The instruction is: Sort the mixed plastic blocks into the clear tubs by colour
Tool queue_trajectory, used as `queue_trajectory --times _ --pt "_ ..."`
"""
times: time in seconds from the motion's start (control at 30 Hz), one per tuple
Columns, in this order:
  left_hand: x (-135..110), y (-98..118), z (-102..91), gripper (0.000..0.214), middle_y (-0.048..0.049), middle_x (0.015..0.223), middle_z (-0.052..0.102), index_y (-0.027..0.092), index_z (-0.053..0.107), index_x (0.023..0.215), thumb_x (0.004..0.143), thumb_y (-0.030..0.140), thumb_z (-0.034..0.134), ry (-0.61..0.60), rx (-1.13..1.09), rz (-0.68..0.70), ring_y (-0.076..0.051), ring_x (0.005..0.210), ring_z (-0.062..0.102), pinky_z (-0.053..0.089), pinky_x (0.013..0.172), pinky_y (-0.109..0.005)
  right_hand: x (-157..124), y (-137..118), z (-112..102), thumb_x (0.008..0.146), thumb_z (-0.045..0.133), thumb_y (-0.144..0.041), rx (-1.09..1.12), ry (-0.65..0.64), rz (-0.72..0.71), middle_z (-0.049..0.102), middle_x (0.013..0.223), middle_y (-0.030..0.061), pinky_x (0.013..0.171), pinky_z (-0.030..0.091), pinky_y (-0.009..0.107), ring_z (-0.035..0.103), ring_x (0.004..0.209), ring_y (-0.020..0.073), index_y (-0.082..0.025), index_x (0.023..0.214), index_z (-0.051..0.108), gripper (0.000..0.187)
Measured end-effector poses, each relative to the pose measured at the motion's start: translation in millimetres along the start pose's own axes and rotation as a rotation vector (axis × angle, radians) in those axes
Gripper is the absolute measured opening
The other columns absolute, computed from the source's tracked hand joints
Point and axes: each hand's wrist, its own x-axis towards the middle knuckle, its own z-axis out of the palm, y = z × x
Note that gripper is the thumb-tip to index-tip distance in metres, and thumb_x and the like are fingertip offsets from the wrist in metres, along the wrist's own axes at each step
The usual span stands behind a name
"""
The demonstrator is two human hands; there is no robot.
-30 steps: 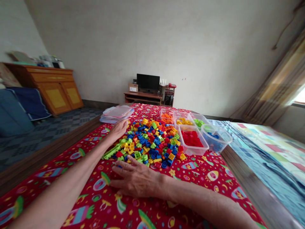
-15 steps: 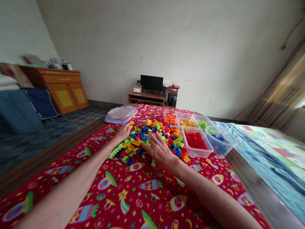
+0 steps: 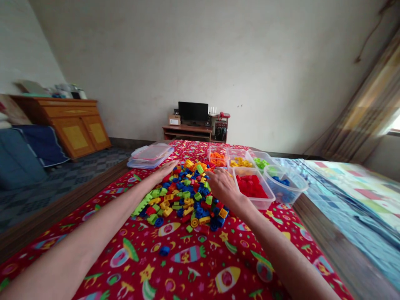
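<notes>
A mixed pile of plastic building bricks [image 3: 184, 196] in red, blue, green, yellow and orange lies on the red patterned tablecloth [image 3: 187, 275]. Along its far left edge my left hand [image 3: 165, 171] is stretched out, fingers extended, holding nothing that I can see. Over the pile's right side, close to the tub of red bricks [image 3: 252, 187], my right hand [image 3: 223, 183] is open with its fingers bent down; the fingertips are partly hidden. One blue brick [image 3: 164, 250] lies apart, nearer to me. A long green brick piece [image 3: 142, 204] sits at the pile's left edge.
Clear tubs at right hold sorted bricks: orange bricks [image 3: 218, 156], yellow bricks [image 3: 240, 162], green bricks [image 3: 261, 163] and, in a round tub [image 3: 286, 189], blue bricks. Stacked lids [image 3: 150, 156] lie at the far left. A bed [image 3: 350, 200] adjoins the table's right side.
My right hand has moved right and away from me, off the middle of the pile. The pile reaches nearer to me, and a blue brick now lies apart on the cloth. The view has shifted slightly.
</notes>
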Motion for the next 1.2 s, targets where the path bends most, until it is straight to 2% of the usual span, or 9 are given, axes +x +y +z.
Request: queue_trajectory --times 0.13,0.4,0.57,0.67,0.77,0.87,1.0,1.13,1.2 --pt "-3.7 25.7 -3.5 0.052 -0.0125 0.104 0.071 0.013 0.062 0.109 0.094 0.048 0.027 -0.144 -0.302 -0.166 -0.025 0.102 0.063 0.052 0.084 -0.041 2.1 2.4 0.5 0.089 0.038 -0.010 0.015 -0.006 0.003 0.063 0.094 0.0127 0.080 0.042 0.034 0.054 0.092 0.0237 -0.017 0.104 0.059 0.027" --pt "-18.3 94.6 5.4 0.045 -0.0113 0.110 0.070 0.011 0.062 0.110 0.097 0.041 0.030 -0.273 -0.432 -0.028 -0.019 0.105 0.062 0.050 0.093 -0.033 3.4 8.1 1.4 0.088 0.037 -0.009 0.015 -0.025 0.013 0.064 0.092 0.0134 0.077 0.041 0.033 0.056 0.091 0.0233 -0.015 0.102 0.061 0.028" --pt "-42.0 118.0 -6.4 0.051 -0.0121 0.135 0.055 0.016 0.049 0.131 0.097 0.046 0.026 -0.394 -0.475 0.100 -0.020 0.126 0.050 0.045 0.101 -0.035 3.0 11.4 -1.7 0.088 0.038 -0.010 0.006 -0.019 0.019 0.065 0.091 0.0134 0.075 0.041 0.032 0.056 0.088 0.0224 -0.015 0.100 0.061 0.026" --pt "-62.3 108.4 -27.0 0.065 -0.0095 0.140 0.050 0.019 0.048 0.133 0.089 0.063 0.032 -0.334 -0.278 0.175 -0.023 0.131 0.043 0.039 0.106 -0.036 1.7 13.2 -7.3 0.089 0.037 -0.010 0.018 -0.013 0.037 0.065 0.091 0.0131 0.076 0.041 0.031 0.056 0.086 0.0212 -0.015 0.099 0.061 0.026" --pt "-90.9 77.5 -51.6 0.075 -0.0065 0.145 0.044 0.022 0.047 0.135 0.084 0.073 0.027 -0.227 0.053 0.139 -0.025 0.134 0.038 0.027 0.112 -0.039 0.5 14.6 -15.2 0.089 0.037 -0.010 0.027 -0.015 0.063 0.065 0.091 0.0127 0.077 0.041 0.031 0.057 0.089 0.0211 -0.015 0.100 0.060 0.026" --pt "-127.9 31.1 -72.4 0.076 0.0015 0.150 0.034 0.031 0.030 0.145 0.083 0.074 0.026 -0.246 0.214 0.028 -0.024 0.138 0.031 0.030 0.111 -0.038 -0.3 15.0 -22.6 0.090 0.037 -0.012 0.037 -0.021 0.096 0.066 0.091 0.0127 0.074 0.042 0.031 0.057 0.087 0.0213 -0.014 0.100 0.061 0.026" --pt "-178.4 -17.8 -82.3 0.094 0.0143 0.154 0.015 0.054 -0.006 0.142 0.067 0.081 0.044 -0.322 0.267 0.005 -0.027 0.138 0.029 0.036 0.107 -0.045 -0.3 13.8 -24.4 0.089 0.036 -0.012 0.040 -0.029 0.103 0.065 0.092 0.0134 0.073 0.042 0.031 0.058 0.085 0.0210 -0.013 0.100 0.062 0.028" --pt "-212.1 -12.2 -64.1 0.130 0.0086 0.156 -0.005 0.054 -0.007 0.141 0.038 0.077 0.070 -0.277 0.253 0.110 -0.041 0.141 0.008 0.028 0.107 -0.060 0.7 11.9 -19.5 0.089 0.036 -0.012 0.051 -0.033 0.066 0.066 0.092 0.0137 0.075 0.042 0.031 0.058 0.086 0.0209 -0.014 0.103 0.061 0.028" --pt "-219.2 5.8 -48.4 0.136 0.0004 0.157 -0.012 0.046 -0.006 0.145 0.039 0.073 0.075 -0.243 0.281 0.165 -0.045 0.140 0.003 0.030 0.105 -0.062 1.1 11.0 -18.1 0.090 0.036 -0.013 0.048 -0.047 0.057 0.065 0.091 0.0140 0.074 0.042 0.031 0.058 0.085 0.0213 -0.014 0.102 0.061 0.028"
